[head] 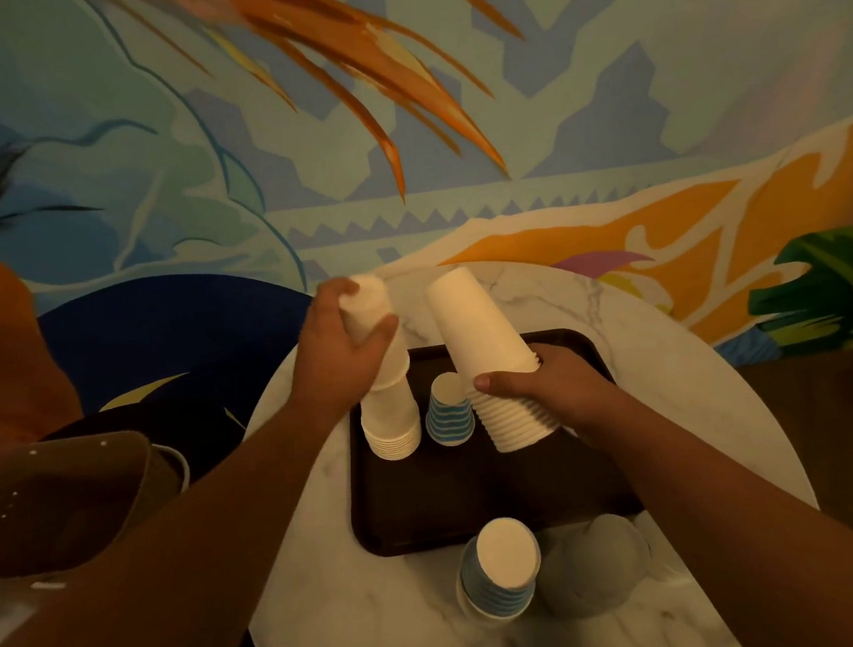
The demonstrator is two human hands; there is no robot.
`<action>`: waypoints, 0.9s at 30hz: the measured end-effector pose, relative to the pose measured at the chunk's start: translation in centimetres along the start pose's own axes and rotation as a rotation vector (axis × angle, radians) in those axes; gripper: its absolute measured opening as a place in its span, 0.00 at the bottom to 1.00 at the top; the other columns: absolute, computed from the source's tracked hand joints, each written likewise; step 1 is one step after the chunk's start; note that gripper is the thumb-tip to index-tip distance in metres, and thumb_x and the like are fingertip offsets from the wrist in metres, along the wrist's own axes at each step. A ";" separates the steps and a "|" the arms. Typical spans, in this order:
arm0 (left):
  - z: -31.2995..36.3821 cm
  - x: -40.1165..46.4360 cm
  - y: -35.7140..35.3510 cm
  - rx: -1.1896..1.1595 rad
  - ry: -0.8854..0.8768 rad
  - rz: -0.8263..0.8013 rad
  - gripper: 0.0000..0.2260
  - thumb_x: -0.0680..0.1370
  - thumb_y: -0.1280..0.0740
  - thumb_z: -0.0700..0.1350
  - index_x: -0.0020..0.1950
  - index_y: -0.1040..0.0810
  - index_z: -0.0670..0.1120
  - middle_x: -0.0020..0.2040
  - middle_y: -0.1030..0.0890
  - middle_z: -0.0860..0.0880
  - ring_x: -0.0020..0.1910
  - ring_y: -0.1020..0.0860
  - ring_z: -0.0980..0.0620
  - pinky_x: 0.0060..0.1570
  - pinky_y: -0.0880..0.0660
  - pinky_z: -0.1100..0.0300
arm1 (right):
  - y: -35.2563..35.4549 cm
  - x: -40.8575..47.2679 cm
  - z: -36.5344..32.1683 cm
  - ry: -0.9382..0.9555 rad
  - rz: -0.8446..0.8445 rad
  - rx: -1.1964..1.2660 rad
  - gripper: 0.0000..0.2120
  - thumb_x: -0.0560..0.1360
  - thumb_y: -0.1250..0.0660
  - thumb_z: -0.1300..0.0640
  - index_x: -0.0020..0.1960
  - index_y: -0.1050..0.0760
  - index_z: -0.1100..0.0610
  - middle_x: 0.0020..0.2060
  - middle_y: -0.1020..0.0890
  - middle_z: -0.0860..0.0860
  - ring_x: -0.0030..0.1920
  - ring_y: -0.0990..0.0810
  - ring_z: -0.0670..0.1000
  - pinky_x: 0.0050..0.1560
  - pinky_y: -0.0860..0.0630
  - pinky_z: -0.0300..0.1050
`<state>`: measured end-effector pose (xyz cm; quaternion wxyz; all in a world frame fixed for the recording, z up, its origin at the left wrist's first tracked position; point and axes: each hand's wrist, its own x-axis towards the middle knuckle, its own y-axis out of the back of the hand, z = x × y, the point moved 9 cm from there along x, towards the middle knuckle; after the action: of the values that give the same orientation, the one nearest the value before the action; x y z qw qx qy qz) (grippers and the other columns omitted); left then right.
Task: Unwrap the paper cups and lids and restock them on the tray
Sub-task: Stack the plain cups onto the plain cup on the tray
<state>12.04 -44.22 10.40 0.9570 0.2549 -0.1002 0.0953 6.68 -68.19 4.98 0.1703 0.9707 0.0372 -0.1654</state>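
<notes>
A dark brown tray [460, 501] lies on the round marble table [367, 617]. My left hand [336, 349] grips the upper part of a stack of upturned white paper cups [391, 419] standing at the tray's back left. My right hand [532, 378] grips a taller tilted stack of white cups [488, 349] at the tray's back right. Between the two stacks stands a small stack of blue-striped cups [449, 416]. A second blue-striped stack [497, 570] in clear wrap stands on the table in front of the tray.
A greyish wrapped bundle [597, 561] lies next to the front striped stack. A brown bag [63, 499] sits to the left of the table. A painted wall rises behind, and a dark wooden surface [835, 421] lies to the right.
</notes>
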 end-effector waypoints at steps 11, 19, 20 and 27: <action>-2.4 -2.5 -1.8 0.173 -0.075 -0.022 0.18 0.75 0.30 0.53 0.61 0.27 0.48 0.68 0.30 0.49 0.69 0.33 0.51 0.64 0.36 0.59 | -0.9 -0.3 0.6 -0.013 -0.072 0.003 0.39 0.54 0.19 0.38 0.59 0.23 0.54 0.52 0.17 0.51 0.51 0.17 0.51 0.53 0.21 0.51; 2.0 -2.9 -4.3 -0.579 0.272 -0.217 0.15 0.78 0.32 0.46 0.62 0.30 0.56 0.61 0.23 0.51 0.59 0.23 0.52 0.56 0.21 0.47 | -2.3 -1.2 -1.7 0.036 -0.167 0.011 0.32 0.58 0.22 0.43 0.59 0.23 0.53 0.50 0.16 0.49 0.51 0.17 0.49 0.49 0.22 0.44; 1.9 -2.8 -4.2 -0.598 0.292 -0.202 0.12 0.78 0.32 0.46 0.59 0.28 0.57 0.58 0.21 0.51 0.57 0.23 0.52 0.55 0.21 0.47 | -2.4 -1.3 -1.8 0.045 -0.167 -0.010 0.33 0.57 0.21 0.43 0.60 0.23 0.53 0.51 0.16 0.49 0.51 0.17 0.49 0.51 0.21 0.47; 2.2 -2.7 -3.2 -0.642 0.337 -0.060 0.08 0.79 0.34 0.45 0.57 0.27 0.51 0.53 0.21 0.52 0.53 0.22 0.54 0.51 0.20 0.51 | -1.7 -1.2 -3.1 0.115 -0.046 -0.182 0.26 0.62 0.19 0.47 0.56 0.22 0.52 0.49 0.17 0.48 0.49 0.19 0.48 0.53 0.21 0.51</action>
<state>9.92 -48.42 10.08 0.9937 -0.0750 0.0418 0.0716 6.29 -65.52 7.58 0.2513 0.9581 0.0841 -0.1091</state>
